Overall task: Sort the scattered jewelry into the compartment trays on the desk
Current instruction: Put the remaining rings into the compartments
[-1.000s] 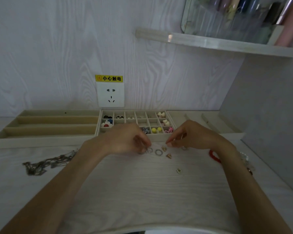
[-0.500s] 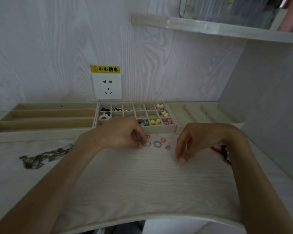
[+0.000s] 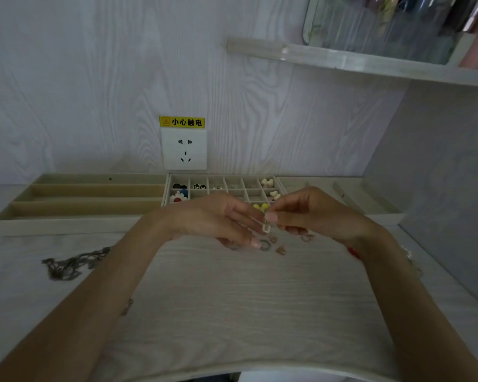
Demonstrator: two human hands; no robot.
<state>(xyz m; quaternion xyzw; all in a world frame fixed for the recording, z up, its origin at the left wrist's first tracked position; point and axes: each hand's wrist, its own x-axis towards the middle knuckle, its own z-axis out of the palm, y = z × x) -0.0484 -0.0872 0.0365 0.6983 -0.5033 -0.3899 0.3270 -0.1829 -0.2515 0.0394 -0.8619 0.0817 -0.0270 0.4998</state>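
Observation:
My right hand (image 3: 312,215) pinches a small pale earring (image 3: 266,227) between thumb and fingers, lifted above the desk. My left hand (image 3: 221,219) reaches toward it with straight fingers, its fingertips touching the earring and hanging over a silver ring (image 3: 265,245). More small pieces lie under the hands: a gold charm (image 3: 273,239), a tan stud (image 3: 280,250), another ring (image 3: 307,237). Behind the hands the small-compartment tray (image 3: 221,181) holds studs and beads. The long-slot tray (image 3: 80,199) lies to its left. A dark chain necklace (image 3: 72,264) sprawls at the left.
A third tray (image 3: 370,202) with slanted dividers sits at the right, against the grey side wall. A red bracelet (image 3: 353,252) and pale beads (image 3: 409,256) lie beside my right wrist. A wall socket (image 3: 184,148) and a shelf (image 3: 356,64) are above.
My right hand picked the small earring off the desk in front and lifted it up toward the left hand. My left hand rose from the rings to meet it.

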